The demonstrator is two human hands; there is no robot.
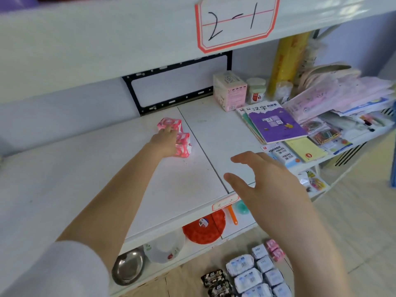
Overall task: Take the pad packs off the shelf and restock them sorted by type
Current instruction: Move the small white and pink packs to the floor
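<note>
Left hand (166, 139): reached deep onto the middle shelf (85, 168), back of hand toward the camera. Fingertips touched the far pink pack (169, 122); palm lay over the left side of the near pink pack (186, 146). Could not tell whether the fingers gripped a pack or only pressed it; their undersides were hidden.

Right hand (263, 181): fingers apart and nearly straight, holding nothing, hovering above the shelf's front edge, right of the panel seam.

The two pink packs stood just beside each other. Their row ran diagonally from far-left to near-right, roughly parallel to the seam and just left of it.

Remaining stock lay on the floor below and in front of the shelf, under the right forearm: white-and-blue packs (248, 275), black packs (214, 278), and more pink packs (275, 250).

Key relation: the floor packs lay down and toward the person from both hands, and the free right hand was clearly the nearer. Judgement: the next pick likely falls to it, with the floor's pink ones to join the shelf row.

Limits: the bottom edge cut off the floor group, so the count is unknown. Pack print was unreadable. Books (276, 123) lay well apart, on the shelf's right.
</note>
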